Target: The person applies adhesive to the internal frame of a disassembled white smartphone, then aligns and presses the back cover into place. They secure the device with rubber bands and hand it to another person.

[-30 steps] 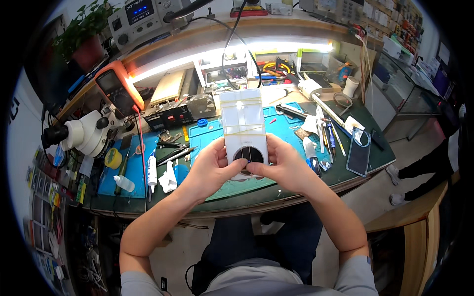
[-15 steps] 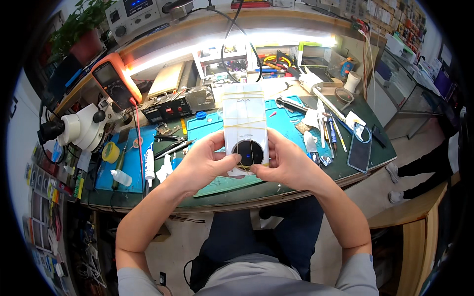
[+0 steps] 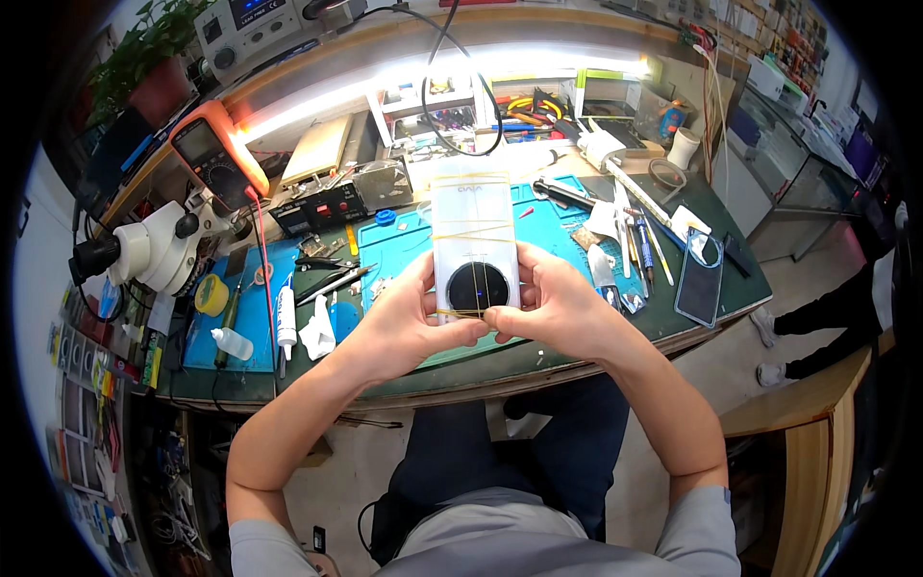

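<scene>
A white smartphone (image 3: 473, 212), its back toward me, is held up in front of my chest above the bench. Yellow rubber bands (image 3: 471, 234) wrap it, both across and lengthwise. Its round black camera module (image 3: 466, 287) lies at the end nearest me. My left hand (image 3: 413, 313) closes on the left edge, thumb along the lower end below the camera. On the right edge, my right hand (image 3: 546, 300) grips the phone, its thumb tip at the lower end by a band. The fingers behind the phone are partly hidden.
Under the phone lies a blue work mat (image 3: 385, 236). Left of it stand a microscope (image 3: 149, 250), an orange multimeter (image 3: 219, 159) and a glue tube (image 3: 286, 317). Tweezers and brushes lie right, beside another phone (image 3: 699, 288). A person's legs (image 3: 827, 313) show at far right.
My left thumb has slid off the camera module down to the phone's lower end. The phone has tilted slightly, and the whole view has shifted a little.
</scene>
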Motion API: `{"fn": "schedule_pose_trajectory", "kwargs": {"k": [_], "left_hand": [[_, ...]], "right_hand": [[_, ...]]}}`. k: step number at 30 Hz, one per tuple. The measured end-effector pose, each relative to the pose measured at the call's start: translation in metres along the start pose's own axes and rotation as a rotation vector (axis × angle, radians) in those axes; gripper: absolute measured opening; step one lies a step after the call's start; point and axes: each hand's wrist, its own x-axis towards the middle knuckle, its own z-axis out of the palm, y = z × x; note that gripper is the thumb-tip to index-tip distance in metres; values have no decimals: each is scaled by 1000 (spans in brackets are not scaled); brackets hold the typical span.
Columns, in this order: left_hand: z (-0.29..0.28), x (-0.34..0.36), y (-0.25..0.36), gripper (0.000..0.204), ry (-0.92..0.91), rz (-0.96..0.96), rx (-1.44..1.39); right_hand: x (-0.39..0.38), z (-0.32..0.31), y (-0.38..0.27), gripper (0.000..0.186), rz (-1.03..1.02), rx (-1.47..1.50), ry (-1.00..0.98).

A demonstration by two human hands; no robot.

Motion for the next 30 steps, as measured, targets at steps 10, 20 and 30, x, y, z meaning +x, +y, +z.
{"fn": "schedule_pose_trajectory", "kwargs": {"k": [10,20,30], "left_hand": [[-4,-3,3,71,-32,-39,6],[1,-10,-6,79,-39,53,85],[9,-23,-17,80,-25,106,60]], "right_hand": [[2,-3,5,58,2,14,-30],[-12,11,11,73,-65,-189,78],[-24,16,13,78,-74,-245,9]]}}
